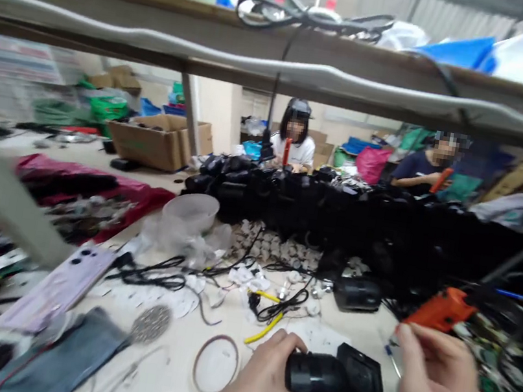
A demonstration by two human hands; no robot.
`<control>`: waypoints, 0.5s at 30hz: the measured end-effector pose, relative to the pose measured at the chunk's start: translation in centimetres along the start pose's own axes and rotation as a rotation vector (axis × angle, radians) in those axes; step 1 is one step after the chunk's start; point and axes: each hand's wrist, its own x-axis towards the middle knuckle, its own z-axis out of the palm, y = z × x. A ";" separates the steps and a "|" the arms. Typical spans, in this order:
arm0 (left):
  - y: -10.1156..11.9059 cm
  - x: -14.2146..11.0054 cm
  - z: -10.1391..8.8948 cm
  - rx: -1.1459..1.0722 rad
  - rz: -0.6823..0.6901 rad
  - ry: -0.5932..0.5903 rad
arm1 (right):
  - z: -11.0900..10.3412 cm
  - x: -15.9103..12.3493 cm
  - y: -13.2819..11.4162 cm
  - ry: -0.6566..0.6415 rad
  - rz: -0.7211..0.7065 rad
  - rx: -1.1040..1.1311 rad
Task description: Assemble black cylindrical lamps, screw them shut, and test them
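My left hand is wrapped round a black rounded plastic housing, which lies on its side at the front of the table. Beside it, a square black frame-like part leans at an angle. My right hand is closed, thumb and forefinger together; whatever is between them is too small or blurred to name. Just beyond those fingertips is an orange-handled tool. A thin metal piece with a blue part shows left of the right hand.
A roll of tape, yellow-handled pliers, a phone and a grey cloth lie to the left. Black housings pile up behind; circuit boards crowd the right. A shelf beam crosses overhead. Two people sit opposite.
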 end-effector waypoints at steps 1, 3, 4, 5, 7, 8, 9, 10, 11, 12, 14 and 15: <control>0.0 0.1 0.0 0.011 0.019 0.003 | 0.5 0.4 -0.7 -0.077 -0.033 -0.017; 0.2 0.2 -0.1 0.022 0.045 0.016 | 1.7 1.5 -2.1 -0.228 -0.053 -0.035; 0.3 0.2 -0.2 0.024 0.062 0.024 | 2.5 2.2 -2.6 -0.270 -0.063 -0.032; 0.4 0.2 -0.4 0.026 0.080 0.035 | 3.4 3.0 -3.0 -0.309 -0.058 -0.027; 0.7 0.1 -0.7 0.038 0.125 0.052 | 5.7 4.9 -3.7 -0.409 -0.075 -0.050; 0.7 0.0 -0.8 0.052 0.154 0.061 | 7.1 5.9 -3.9 -0.453 -0.086 -0.087; 0.6 0.0 -0.8 0.072 0.186 0.068 | 8.5 6.9 -4.0 -0.513 -0.091 -0.148; 0.4 -0.1 -0.7 0.097 0.223 0.072 | 10.0 7.9 -4.1 -0.603 -0.095 -0.257; 0.1 -0.1 -0.5 0.124 0.268 0.076 | 11.5 8.9 -4.2 -0.709 -0.101 -0.392; -0.3 -0.1 -0.3 0.151 0.318 0.080 | 13.0 9.7 -4.3 -0.750 -0.099 -0.442; -1.0 0.0 0.5 0.205 0.413 0.101 | 15.8 11.1 -4.4 -0.832 -0.105 -0.503; -1.4 0.1 0.9 0.234 0.454 0.118 | 17.0 11.6 -4.5 -0.871 -0.115 -0.531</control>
